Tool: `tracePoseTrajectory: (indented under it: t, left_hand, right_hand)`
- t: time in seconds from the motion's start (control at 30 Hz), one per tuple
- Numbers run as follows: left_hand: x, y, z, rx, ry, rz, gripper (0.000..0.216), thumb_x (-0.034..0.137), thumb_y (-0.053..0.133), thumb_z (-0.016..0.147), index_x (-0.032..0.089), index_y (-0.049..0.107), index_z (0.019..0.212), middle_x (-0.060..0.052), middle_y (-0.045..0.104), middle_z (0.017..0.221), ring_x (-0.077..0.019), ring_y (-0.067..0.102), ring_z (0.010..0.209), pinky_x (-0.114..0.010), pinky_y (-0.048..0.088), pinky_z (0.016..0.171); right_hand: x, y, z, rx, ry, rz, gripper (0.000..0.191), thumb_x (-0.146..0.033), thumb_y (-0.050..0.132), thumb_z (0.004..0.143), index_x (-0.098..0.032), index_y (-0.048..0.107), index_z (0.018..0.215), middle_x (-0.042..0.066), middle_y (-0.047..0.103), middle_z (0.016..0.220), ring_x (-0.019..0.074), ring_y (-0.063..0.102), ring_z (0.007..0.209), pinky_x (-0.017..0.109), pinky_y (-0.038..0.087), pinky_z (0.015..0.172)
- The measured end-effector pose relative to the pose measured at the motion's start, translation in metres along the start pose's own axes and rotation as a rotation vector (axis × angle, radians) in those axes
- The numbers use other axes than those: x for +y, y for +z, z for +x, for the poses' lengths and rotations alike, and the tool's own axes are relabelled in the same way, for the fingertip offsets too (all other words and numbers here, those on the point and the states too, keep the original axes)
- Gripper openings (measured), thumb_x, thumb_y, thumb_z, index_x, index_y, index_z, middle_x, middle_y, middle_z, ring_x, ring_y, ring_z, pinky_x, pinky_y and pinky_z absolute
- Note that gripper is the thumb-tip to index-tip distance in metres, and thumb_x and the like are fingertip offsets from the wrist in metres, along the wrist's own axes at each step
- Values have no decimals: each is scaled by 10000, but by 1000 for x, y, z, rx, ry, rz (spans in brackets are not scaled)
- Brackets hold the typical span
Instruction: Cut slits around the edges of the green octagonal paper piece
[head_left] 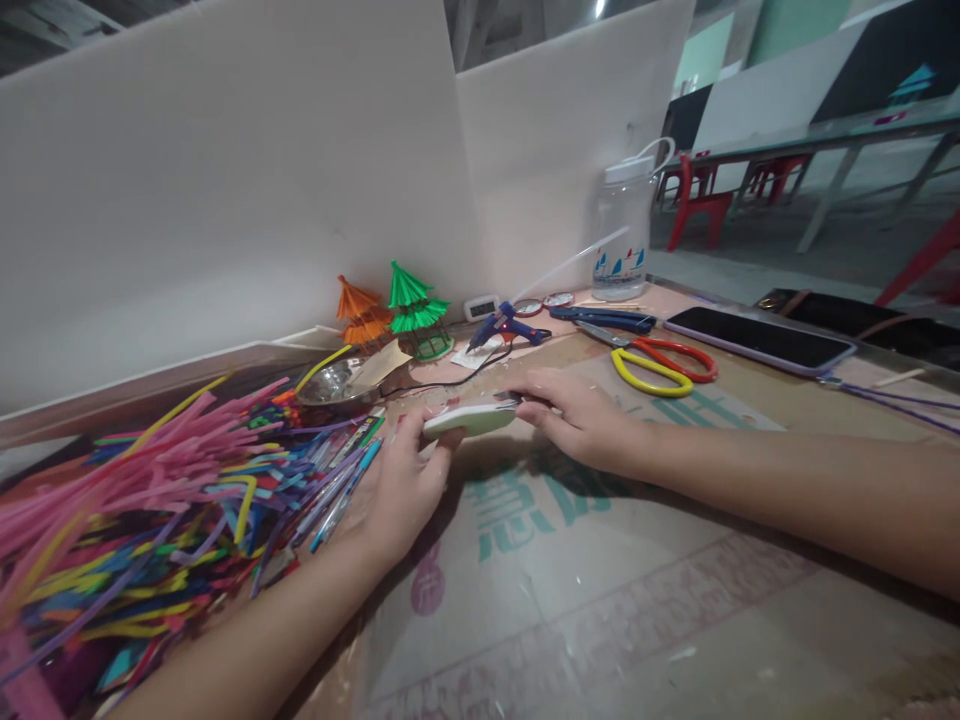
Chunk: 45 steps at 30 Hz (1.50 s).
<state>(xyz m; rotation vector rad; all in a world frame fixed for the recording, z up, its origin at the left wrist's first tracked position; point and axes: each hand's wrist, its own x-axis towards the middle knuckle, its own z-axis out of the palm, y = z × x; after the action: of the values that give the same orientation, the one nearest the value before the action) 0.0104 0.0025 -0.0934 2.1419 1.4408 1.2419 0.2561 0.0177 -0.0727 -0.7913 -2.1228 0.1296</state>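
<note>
My left hand (409, 488) is closed on a flat, pale green-white disc (472, 421), thumb on the near side and fingers behind it. Above the printed mat, the disc is held tilted, nearly edge-on to me. My right hand (577, 418) is closed at the disc's right edge, pinching a thin, dark, metal-looking piece (510, 396) against it. Its exact kind is too small and blurred to make out. Beyond the hands lies a blue hot glue gun (501, 326) with a clear glue stick. Orange (361, 312) and green (414, 305) pipe-cleaner pavilions stand behind.
Colourful pipe cleaners (172, 470) are heaped at left beside several pens (349, 490) and a metal bowl (330, 383). Yellow-and-red-handled scissors (652, 370), blue-handled pliers (607, 319), a phone (757, 340) and a plastic bottle (621, 235) lie or stand right. White panels (247, 180) wall the back.
</note>
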Motion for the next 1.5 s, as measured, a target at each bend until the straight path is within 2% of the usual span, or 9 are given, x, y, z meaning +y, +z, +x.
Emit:
tracePoseTrajectory:
  t: [0.23,0.37,0.5,0.87,1.0,1.1,1.23,1.5]
  left_hand:
    - [1,-1,0,-12,-7,55,127,306,572,912,248,576,1025,-35,677,1007,-218,640,985,-346,494,888]
    - [2,-1,-1,-40,33,22,126,216,549,895,247,568,1016,-26,675,1020,-208,635,997,-343,483,904]
    - [0,-1,-1,-27,35,70,126,182,552,864,239,562,976,-16,667,967,-208,629,953,-330,478,853]
    - [0,0,-1,-45,56,33,121,219,559,882,231,575,1001,-37,676,999,-216,640,978,-346,499,883]
    - [-4,1,-2,1,29,81,139,288,588,885,233,584,1012,-44,673,977,-226,638,946,-347,507,842]
    - [-6,1,-1,19,19,75,158,290,579,892,238,578,1041,-47,676,1010,-233,638,984,-362,503,871]
    - [-3,1,1,13,24,28,149,265,555,905,249,564,1053,-43,680,1072,-229,638,1047,-374,491,924]
    - [-1,-1,0,-3,32,60,172,220,557,889,249,565,1059,-46,677,1053,-229,637,1027,-368,500,916]
  right_hand:
    - [-1,2,-1,-8,-81,-58,308,-300,453,1018,-133,686,1130,115,738,994,233,656,926,356,501,806]
    - [-3,0,-2,-34,-71,-64,310,-314,461,1021,-139,690,1134,109,743,973,230,658,887,345,492,765]
    - [-1,1,-3,-48,-44,-45,298,-316,485,1011,-158,699,1143,107,755,1016,237,668,910,359,497,784]
    - [1,3,-3,-42,-2,7,270,-300,492,1004,-179,726,1061,80,747,929,207,664,883,325,490,781]
    - [3,4,-1,-7,38,-4,291,-301,489,999,-152,715,1105,101,751,965,222,668,893,337,495,779]
    - [4,3,0,5,59,-26,299,-305,494,991,-139,715,1104,117,753,989,234,671,902,343,495,776]
    - [4,2,-1,-7,30,-20,300,-313,492,990,-148,714,1107,111,751,973,232,666,892,349,496,786]
    - [3,3,-3,-11,-14,-23,260,-295,503,991,-164,719,1051,85,742,911,207,643,833,319,473,745]
